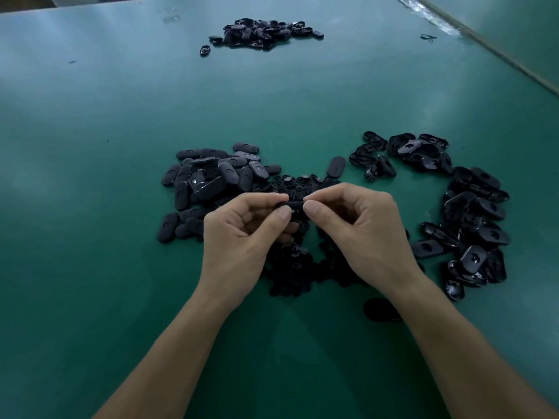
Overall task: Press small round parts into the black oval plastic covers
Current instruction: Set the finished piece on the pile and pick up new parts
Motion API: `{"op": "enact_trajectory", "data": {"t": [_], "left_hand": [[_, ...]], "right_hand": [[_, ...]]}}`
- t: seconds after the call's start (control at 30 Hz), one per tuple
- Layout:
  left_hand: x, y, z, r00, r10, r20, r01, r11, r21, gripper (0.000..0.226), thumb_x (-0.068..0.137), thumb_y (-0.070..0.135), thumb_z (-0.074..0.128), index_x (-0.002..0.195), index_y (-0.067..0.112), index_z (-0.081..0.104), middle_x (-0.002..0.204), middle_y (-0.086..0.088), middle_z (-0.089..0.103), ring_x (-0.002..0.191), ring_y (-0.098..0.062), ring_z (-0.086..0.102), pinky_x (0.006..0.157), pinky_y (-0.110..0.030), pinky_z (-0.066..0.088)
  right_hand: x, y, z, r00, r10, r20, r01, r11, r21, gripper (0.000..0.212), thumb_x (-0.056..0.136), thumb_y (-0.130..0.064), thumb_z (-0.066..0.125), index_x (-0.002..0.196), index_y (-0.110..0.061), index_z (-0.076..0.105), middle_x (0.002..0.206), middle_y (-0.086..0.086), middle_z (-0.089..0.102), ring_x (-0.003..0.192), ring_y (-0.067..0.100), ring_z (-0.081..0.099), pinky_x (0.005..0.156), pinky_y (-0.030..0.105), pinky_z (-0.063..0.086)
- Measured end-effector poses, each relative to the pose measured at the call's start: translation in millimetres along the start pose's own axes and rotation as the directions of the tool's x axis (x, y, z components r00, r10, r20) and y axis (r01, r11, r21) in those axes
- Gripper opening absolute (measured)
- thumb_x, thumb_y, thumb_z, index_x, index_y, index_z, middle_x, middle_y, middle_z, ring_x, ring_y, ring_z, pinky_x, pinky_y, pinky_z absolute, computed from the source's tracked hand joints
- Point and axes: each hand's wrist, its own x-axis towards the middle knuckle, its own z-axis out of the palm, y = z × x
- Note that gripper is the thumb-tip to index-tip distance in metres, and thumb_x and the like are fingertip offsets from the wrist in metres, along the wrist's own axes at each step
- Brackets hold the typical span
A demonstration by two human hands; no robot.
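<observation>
Left hand point(242, 234): raised above the counter point(115, 140), fingers curled, thumb and forefinger pinching the left end of one black oval cover point(291, 204).
Right hand point(360, 228): level with the left, thumb and forefinger pinching the right end of the same cover; the other fingers are folded under.
Held cover: lies crosswise between the two hands, edge toward the camera, directly over the heap of small round parts point(290, 270). Whether a round part sits in it cannot be told.
Small round parts: a dense dark heap on the counter under and between the wrists, reaching up to the near piles.
Left pile of covers point(208, 179): matte ovals, mostly smooth side up, just left of the round parts and touching them.
Right pile of covers point(472, 213): glossier ovals, many hollow side up, curving from the upper right down past the right forearm.
Single cover point(335, 167): lies alone between the two near piles.
Far pile point(260, 33): more black ovals, well apart near the far edge.
Dark oval patch point(381, 309): beside the right forearm; too dim to identify.
</observation>
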Motion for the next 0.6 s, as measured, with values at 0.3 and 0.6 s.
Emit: {"op": "enact_trajectory", "data": {"t": [0.3,0.6], "left_hand": [[-1.0,3.1,1.1,0.999,0.016,0.043,-0.019,0.998,0.054,0.034,0.081,0.014,0.08,0.112,0.02,0.067,0.082,0.005,0.074,0.076,-0.008,0.07,0.073,-0.02,0.056],[0.8,0.8,5.0,0.999,0.023,-0.042,-0.024,1.0,-0.018,0.028,0.098,0.0,0.057,0.118,0.018,0.059,0.088,-0.005,0.065,0.087,-0.02,0.075,0.071,-0.025,0.059]], "right_hand": [[-3.6,-5.8,4.5,0.999,-0.012,0.045,0.01,0.998,0.061,0.009,0.09,-0.014,0.072,0.089,-0.023,0.073,0.083,-0.011,0.075,0.077,0.005,0.072,0.07,0.015,0.054],[-5.9,0.9,1.3,0.996,-0.078,0.049,0.092,0.785,-0.613,0.019,0.089,-0.036,0.071,0.104,-0.025,0.074,0.084,-0.01,0.062,0.087,0.013,0.053,0.076,0.032,0.048]]}}
